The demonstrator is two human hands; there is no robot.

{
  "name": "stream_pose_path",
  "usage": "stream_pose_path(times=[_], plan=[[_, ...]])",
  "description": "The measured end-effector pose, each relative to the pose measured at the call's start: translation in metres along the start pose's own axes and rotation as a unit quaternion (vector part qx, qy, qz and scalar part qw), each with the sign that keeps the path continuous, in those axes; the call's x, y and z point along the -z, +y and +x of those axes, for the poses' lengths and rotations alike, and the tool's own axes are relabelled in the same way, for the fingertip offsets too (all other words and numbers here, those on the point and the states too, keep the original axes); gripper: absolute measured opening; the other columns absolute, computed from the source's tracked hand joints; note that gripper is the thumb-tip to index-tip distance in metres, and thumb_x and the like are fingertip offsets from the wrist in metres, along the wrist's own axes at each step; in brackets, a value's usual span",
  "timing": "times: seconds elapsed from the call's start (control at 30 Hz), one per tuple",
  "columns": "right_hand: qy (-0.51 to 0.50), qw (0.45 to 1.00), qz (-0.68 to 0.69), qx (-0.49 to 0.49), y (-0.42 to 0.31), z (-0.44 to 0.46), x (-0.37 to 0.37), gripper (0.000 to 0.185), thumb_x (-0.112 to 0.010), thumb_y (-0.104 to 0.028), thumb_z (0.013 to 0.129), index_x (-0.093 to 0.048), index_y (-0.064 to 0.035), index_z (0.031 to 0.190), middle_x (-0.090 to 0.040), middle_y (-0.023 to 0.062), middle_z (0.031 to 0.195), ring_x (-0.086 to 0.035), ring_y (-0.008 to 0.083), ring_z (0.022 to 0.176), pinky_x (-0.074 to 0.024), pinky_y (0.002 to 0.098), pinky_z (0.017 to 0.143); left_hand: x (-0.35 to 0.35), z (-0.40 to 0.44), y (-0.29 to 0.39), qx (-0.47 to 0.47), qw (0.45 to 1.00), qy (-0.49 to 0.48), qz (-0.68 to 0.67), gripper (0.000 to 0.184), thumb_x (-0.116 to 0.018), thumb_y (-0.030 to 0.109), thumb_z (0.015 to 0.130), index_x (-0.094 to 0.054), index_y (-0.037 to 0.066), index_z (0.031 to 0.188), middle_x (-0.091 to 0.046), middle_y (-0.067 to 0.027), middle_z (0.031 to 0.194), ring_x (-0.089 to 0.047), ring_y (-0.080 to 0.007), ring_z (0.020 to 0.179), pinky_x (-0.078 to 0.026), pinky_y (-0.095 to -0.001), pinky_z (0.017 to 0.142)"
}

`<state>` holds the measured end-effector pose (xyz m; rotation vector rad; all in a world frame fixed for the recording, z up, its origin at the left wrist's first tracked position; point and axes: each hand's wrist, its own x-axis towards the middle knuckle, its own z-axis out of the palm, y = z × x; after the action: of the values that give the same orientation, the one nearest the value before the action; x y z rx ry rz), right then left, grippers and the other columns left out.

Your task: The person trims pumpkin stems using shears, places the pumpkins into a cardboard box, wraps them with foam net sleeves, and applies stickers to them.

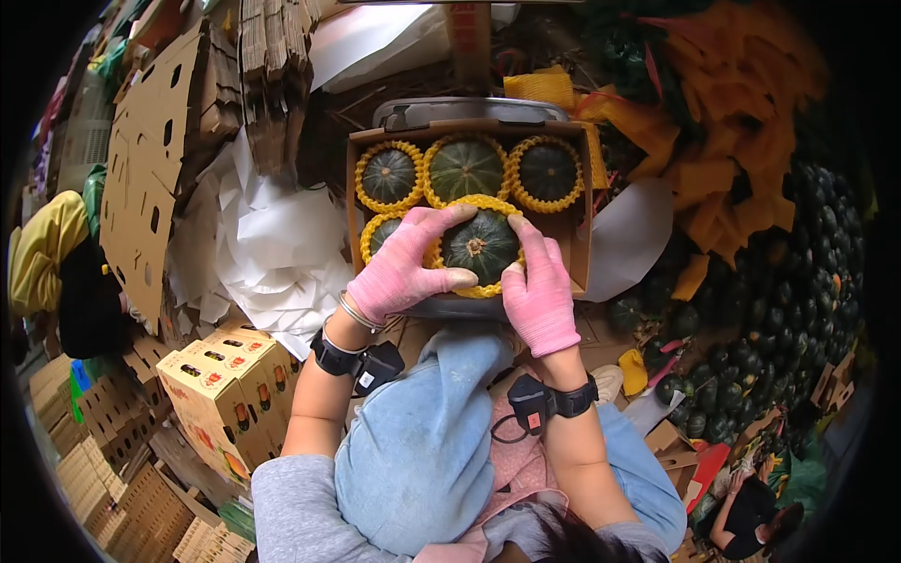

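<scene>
A dark green squash wrapped in a yellow foam net sits between my hands, above the front part of an open cardboard box. My left hand, in a pink glove, grips its left side. On its right side, my right hand, gloved the same way, presses its fingers against the net. Inside the box, a back row holds a left squash, a middle squash and a right squash, each in a yellow net. Another netted squash is partly hidden behind my left hand.
Loose squashes are heaped at the right, below orange foam nets. White paper sheets and a printed carton lie at the left, near flattened cardboard. Other people are at the left edge and lower right.
</scene>
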<state>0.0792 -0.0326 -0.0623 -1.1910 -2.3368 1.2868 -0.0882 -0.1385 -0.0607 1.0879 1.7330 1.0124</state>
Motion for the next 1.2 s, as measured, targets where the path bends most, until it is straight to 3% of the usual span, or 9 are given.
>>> stream_pose_path(times=[0.53,0.67,0.7,0.73,0.8,0.87,0.93,1.0,1.2], plan=[[-0.121,0.963,0.213,-0.112,0.028,0.009,0.001,0.066,-0.053,-0.006,0.08,-0.032,-0.0096,0.142,-0.048,0.0209,0.128,-0.049,0.0329,0.118,-0.0391,0.036,0.102,-0.001,0.005,-0.009,0.022,0.996,-0.021,-0.088,0.092,-0.087,0.015,0.062,-0.038,0.003,0.138,-0.046,-0.0087,0.129,-0.045,-0.0187,0.121,-0.035,-0.0313,0.105],[-0.093,0.876,0.453,-0.136,-0.005,-0.016,0.039,0.111,-0.076,-0.015,0.072,0.004,-0.0161,0.15,-0.039,0.0135,0.137,-0.045,0.0236,0.123,-0.0389,0.0373,0.103,0.009,0.003,0.012,-0.16,0.97,-0.165,-0.077,0.116,-0.085,0.052,0.056,-0.026,0.004,0.142,-0.03,-0.0099,0.136,-0.03,-0.0239,0.132,-0.031,-0.041,0.108],[-0.049,0.906,0.412,-0.084,-0.005,-0.02,0.039,0.124,-0.082,-0.017,0.065,0.01,-0.0172,0.148,-0.037,0.0136,0.137,-0.047,0.0248,0.12,-0.0425,0.0393,0.1,-0.001,0.001,0.022,-0.077,0.933,-0.23,-0.266,0.122,-0.084,0.056,0.054,-0.02,0.004,0.144,-0.026,-0.0103,0.138,-0.025,-0.0244,0.134,-0.03,-0.0428,0.108],[0.009,0.897,0.436,-0.076,-0.015,-0.022,0.04,0.12,-0.083,-0.017,0.064,0.003,-0.0146,0.148,-0.04,0.0134,0.133,-0.048,0.0242,0.117,-0.0449,0.0381,0.097,-0.011,0.004,0.021,-0.141,0.907,-0.238,-0.317,0.102,-0.081,0.047,0.069,-0.024,0.004,0.143,-0.037,-0.011,0.134,-0.039,-0.0251,0.126,-0.037,-0.0388,0.105],[0.041,0.92,0.385,-0.06,-0.013,-0.018,0.048,0.113,-0.082,-0.017,0.064,-0.005,-0.0113,0.146,-0.039,0.0139,0.133,-0.049,0.0238,0.115,-0.0459,0.0372,0.095,-0.013,0.011,0.029,-0.046,0.862,-0.254,-0.437,0.079,-0.073,0.037,0.081,-0.031,0.003,0.139,-0.041,-0.011,0.132,-0.041,-0.0244,0.125,-0.039,-0.0389,0.102],[0.112,0.983,0.131,0.058,0.004,-0.006,0.041,0.106,-0.082,-0.018,0.059,-0.017,-0.0041,0.141,-0.037,0.0184,0.13,-0.044,0.0303,0.117,-0.0412,0.0423,0.098,-0.018,0.028,0.018,-0.13,0.988,-0.073,0.026,0.058,-0.071,0.033,0.078,-0.05,0.004,0.124,-0.044,-0.019,0.132,-0.042,-0.0347,0.124,-0.036,-0.048,0.1],[0.185,0.953,-0.095,0.218,0.021,0.008,0.036,0.104,-0.082,-0.019,0.053,-0.025,-0.0017,0.138,-0.038,0.0211,0.126,-0.041,0.0383,0.116,-0.0366,0.0474,0.101,-0.042,0.035,0.008,-0.167,0.918,0.078,0.352,0.065,-0.073,0.039,0.068,-0.054,0.007,0.121,-0.041,-0.0208,0.136,-0.037,-0.0403,0.127,-0.026,-0.0574,0.103],[0.107,0.947,-0.13,0.274,0.027,0.016,0.038,0.1,-0.081,-0.02,0.049,-0.033,-0.0072,0.135,-0.039,0.0196,0.127,-0.042,0.0397,0.116,-0.0352,0.0487,0.101,-0.052,0.041,-0.003,-0.175,0.904,0.077,0.383,0.065,-0.069,0.05,0.063,-0.059,0.012,0.116,-0.031,-0.0201,0.145,-0.026,-0.0416,0.135,-0.013,-0.0627,0.107],[-0.207,0.948,-0.174,0.17,0.015,0.045,0.073,0.093,-0.078,-0.025,0.046,-0.04,-0.0124,0.13,-0.042,0.018,0.123,-0.043,0.0404,0.116,-0.0386,0.0478,0.099,-0.045,0.037,-0.015,-0.09,0.915,0.068,0.388,0.063,-0.072,0.049,0.056,-0.065,0.014,0.108,-0.023,-0.018,0.149,-0.017,-0.042,0.138,-0.009,-0.0669,0.106]])
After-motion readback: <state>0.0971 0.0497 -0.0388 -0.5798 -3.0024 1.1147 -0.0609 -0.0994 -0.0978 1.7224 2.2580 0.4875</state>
